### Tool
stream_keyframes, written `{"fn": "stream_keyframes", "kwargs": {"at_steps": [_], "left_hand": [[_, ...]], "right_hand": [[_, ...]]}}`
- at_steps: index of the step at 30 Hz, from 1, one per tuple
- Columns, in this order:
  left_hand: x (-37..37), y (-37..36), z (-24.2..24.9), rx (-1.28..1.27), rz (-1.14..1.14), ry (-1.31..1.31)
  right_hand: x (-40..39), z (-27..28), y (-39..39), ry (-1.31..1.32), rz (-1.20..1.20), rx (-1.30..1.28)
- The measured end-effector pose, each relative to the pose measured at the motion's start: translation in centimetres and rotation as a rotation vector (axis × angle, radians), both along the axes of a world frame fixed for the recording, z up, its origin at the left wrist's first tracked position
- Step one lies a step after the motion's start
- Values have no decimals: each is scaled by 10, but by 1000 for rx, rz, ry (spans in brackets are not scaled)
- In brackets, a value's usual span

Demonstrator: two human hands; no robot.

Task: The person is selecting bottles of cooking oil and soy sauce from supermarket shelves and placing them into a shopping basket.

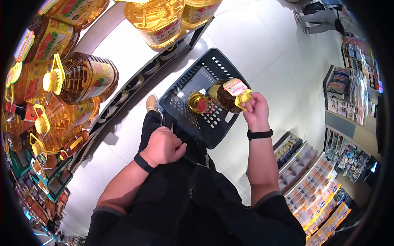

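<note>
My right hand [257, 110] is closed on the yellow cap-and-handle of a large dark-amber cooking oil bottle [219, 95]. The bottle is tilted over the right side of a dark grey shopping basket [176, 92], its label facing up. Inside the basket lies a smaller oil bottle [196, 103] with a red cap. Near the basket's lower left edge, my left hand [165, 145] is closed in front of my body. A narrow grey bar runs from the basket toward it, but what its fingers hold is hidden.
A shelf on the left carries several big oil bottles [88, 78] with yellow handles. Another large bottle [156, 20] stands at the shelf's end. Packaged goods [314, 184] fill a rack at the lower right. A person [322, 20] is farther off on the tiled floor [279, 61].
</note>
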State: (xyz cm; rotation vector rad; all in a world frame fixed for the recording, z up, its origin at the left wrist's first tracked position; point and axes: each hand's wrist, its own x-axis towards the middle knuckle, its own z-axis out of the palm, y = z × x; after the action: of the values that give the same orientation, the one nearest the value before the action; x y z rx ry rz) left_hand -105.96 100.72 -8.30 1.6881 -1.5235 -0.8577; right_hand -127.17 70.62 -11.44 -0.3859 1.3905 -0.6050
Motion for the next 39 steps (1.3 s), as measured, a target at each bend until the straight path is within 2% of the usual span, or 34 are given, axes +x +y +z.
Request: {"fn": "stream_keyframes", "kwargs": {"at_steps": [3, 4, 5, 7, 12, 17, 18, 22, 26, 29, 31, 33, 35, 36, 37, 39], "left_hand": [[-1, -2, 1, 23, -5, 7], [0, -6, -3, 37, -11, 5], [-2, -8, -5, 39, -10, -3], [-4, -7, -5, 10, -19, -40], [-1, -10, -7, 21, -56, -54], [3, -22, -12, 27, -61, -71], [3, -24, -13, 17, -69, -59], [0, -36, -17, 2, -71, -27], [-6, -52, -11, 10, -97, -13], [-9, -66, -1, 42, -117, -33], [-17, -76, 5, 15, -126, -66], [-28, -85, 18, -14, -73, -70], [-37, -92, 34, -27, -102, -100], [-43, -91, 39, -4, -125, -149], [-47, -91, 42, 18, -146, -199], [-53, -103, 58, 63, -153, -213]], "right_hand": [[-13, -53, -14, 1, 25, 17], [-21, -98, -24, 42, 27, 30], [-23, -106, -29, -2, 43, 37], [-23, -156, -32, 21, 49, 109], [-24, -230, -37, -17, 92, 138], [-38, -281, -35, -88, 169, 236], [-40, -290, -32, -5, 124, 257], [-40, -312, -27, 58, -6, 304], [-51, -315, -39, 147, 42, 353], [-62, -292, -48, 144, 137, 330], [-61, -257, -47, 328, 54, 296], [-93, -232, -39, 308, 513, 52], [-91, -159, -14, 51, 396, -84], [-90, -105, 4, -82, 421, -192], [-88, -49, 18, -127, 467, -119], [-102, 4, 57, -236, 720, -232]]}}
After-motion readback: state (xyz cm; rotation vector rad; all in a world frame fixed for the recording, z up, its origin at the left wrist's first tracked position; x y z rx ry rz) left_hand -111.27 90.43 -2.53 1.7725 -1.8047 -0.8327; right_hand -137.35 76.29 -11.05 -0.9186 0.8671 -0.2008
